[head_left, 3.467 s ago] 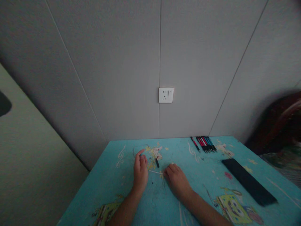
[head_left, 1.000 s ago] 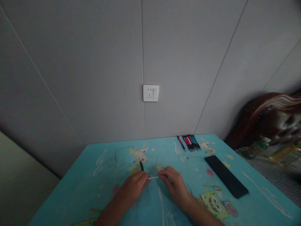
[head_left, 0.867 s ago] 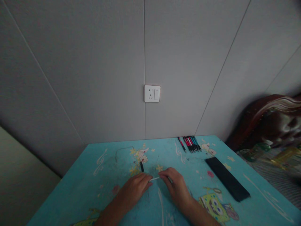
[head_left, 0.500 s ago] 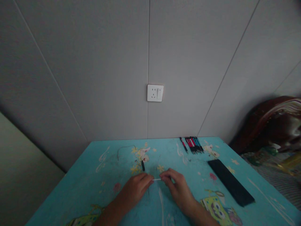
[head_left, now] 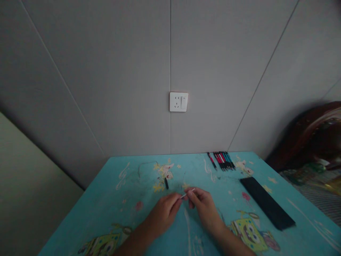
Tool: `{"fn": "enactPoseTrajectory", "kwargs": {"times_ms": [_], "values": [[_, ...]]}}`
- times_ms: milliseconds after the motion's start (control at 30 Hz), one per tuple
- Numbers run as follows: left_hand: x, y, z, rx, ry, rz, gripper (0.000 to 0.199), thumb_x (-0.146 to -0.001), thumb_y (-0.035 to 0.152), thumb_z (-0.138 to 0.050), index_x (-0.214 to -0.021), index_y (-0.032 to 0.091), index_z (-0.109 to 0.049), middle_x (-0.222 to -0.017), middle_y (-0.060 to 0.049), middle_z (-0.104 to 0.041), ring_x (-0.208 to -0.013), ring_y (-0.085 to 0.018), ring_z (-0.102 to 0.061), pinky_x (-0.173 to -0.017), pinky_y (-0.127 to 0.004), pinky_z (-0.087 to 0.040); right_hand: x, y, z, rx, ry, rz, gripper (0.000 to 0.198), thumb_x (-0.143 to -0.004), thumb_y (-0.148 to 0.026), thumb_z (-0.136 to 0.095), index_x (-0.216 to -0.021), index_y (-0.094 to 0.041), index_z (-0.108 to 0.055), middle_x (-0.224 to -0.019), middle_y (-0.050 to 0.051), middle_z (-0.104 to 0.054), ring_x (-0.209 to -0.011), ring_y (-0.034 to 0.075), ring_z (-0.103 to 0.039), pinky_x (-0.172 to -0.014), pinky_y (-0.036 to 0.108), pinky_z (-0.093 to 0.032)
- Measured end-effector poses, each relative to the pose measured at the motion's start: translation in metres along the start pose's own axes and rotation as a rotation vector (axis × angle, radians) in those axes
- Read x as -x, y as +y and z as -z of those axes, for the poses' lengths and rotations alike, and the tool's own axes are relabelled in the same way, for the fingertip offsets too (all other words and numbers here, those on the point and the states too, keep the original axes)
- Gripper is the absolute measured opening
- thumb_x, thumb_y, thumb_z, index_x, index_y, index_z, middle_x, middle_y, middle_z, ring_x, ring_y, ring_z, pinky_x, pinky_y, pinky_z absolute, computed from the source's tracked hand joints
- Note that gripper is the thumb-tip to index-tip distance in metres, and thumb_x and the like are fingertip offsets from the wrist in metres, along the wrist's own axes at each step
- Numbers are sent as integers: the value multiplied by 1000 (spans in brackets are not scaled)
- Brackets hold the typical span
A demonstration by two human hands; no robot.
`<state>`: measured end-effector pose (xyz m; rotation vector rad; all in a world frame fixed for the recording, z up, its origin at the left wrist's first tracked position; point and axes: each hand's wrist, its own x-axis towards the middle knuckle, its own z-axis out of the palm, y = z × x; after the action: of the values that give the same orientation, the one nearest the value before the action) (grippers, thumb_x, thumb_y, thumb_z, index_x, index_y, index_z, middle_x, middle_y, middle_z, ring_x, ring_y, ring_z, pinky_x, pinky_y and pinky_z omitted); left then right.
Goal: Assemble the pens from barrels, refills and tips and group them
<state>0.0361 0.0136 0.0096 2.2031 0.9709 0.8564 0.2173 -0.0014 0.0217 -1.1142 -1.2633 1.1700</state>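
Observation:
Between my two hands runs a thin white rod [head_left: 183,196], which looks like a pen refill. One end is pinched in the fingertips of my left hand [head_left: 165,210]. The thumb and fingers of my right hand [head_left: 201,203] are closed around the other end, and a bit of the rod pokes out above them. Just beyond my left hand lies a short black piece [head_left: 166,183], like part of a pen barrel. Both hands are low over the blue tabletop [head_left: 128,213].
Several red, blue and black pens [head_left: 224,161] lie side by side near the wall, with one red and black pen [head_left: 212,161] apart on their left. A flat black strip [head_left: 267,202] rests at the right. A white socket [head_left: 178,102] is on the wall.
The white rod has tilted, its right end now higher. My right hand has slid along it, closer to my left hand. The whole view has shifted slightly.

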Motion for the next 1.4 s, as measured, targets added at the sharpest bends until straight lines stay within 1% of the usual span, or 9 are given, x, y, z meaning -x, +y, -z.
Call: {"fn": "enactPoseTrajectory", "kwargs": {"times_ms": [67, 133, 333, 433, 633, 800, 1100, 1267, 1400], "values": [[0, 0, -2, 29, 2, -18, 29, -98, 28, -41, -123, 21, -55, -115, -8, -64, -108, -19, -59, -97, -32, -45, 0, 1, 2, 37, 40, 52, 32, -91, -43, -54, -86, -15, -68, -71, 2, -64, -59, 12, -51, -57, 23, -41], [0, -4, -3, 40, 24, -19, 33, -97, 27, -43, -129, 23, -51, -121, -7, -62, -113, -19, -57, -100, -33, -44, 1, 3, 3, 64, 65, 86, 31, -93, -42, -51, -87, -15, -67, -70, 1, -63, -61, 13, -52, -59, 24, -42], [-1, -13, 1, -15, 19, -36, 29, -96, 25, -47, -122, 22, -59, -109, -7, -67, -102, -19, -63, -91, -33, -50, 5, 3, 2, 130, -21, 125, 30, -96, -38, -48, -86, -16, -65, -74, 3, -65, -69, 15, -59, -67, 26, -46], [0, -10, 3, -28, -3, -57, 28, -96, 25, -47, -120, 21, -61, -105, -8, -68, -99, -20, -64, -89, -34, -51, 5, 4, 3, 164, -17, 150, 29, -96, -37, -46, -86, -17, -64, -75, 3, -66, -69, 15, -60, -66, 25, -47], [1, 0, -1, 90, -58, -31, 29, -96, 25, -47, -122, 22, -60, -109, -6, -69, -100, -19, -65, -91, -31, -50, 4, 4, 11, 310, 0, 268, 22, -97, -28, -46, -88, -19, -65, -74, 1, -67, -71, 14, -63, -71, 24, -47], [1, 2, -2, 137, -31, -46, 33, -97, 28, -46, -129, 25, -55, -117, -5, -67, -105, -18, -64, -95, -30, -49, 5, 0, 11, 411, 73, 322, 20, -96, -25, -48, -89, -21, -66, -79, 1, -69, -75, 15, -64, -73, 24, -46], [1, -7, -1, 55, 5, -40, 32, -97, 29, -46, -126, 23, -58, -112, -7, -69, -102, -19, -65, -93, -34, -51, 6, 1, 1, 249, 27, 244, 26, -96, -28, -48, -80, -19, -66, -78, 2, -69, -74, 15, -64, -72, 25, -49], [2, -8, 0, 22, 24, -46, 29, -97, 29, -47, -122, 21, -59, -112, -7, -68, -102, -19, -65, -93, -35, -51, 9, -4, 3, 363, 12, 287, 25, -96, -27, -48, -81, -20, -67, -79, 3, -69, -76, 17, -64, -75, 27, -48], [2, -4, 1, 39, 82, -68, 26, -96, 27, -48, -119, 22, -59, -111, -6, -68, -103, -19, -63, -93, -34, -50, 14, -11, 6, 447, 39, 378, 22, -95, -23, -48, -86, -21, -67, -83, 3, -69, -79, 17, -64, -75, 27, -48]]}}
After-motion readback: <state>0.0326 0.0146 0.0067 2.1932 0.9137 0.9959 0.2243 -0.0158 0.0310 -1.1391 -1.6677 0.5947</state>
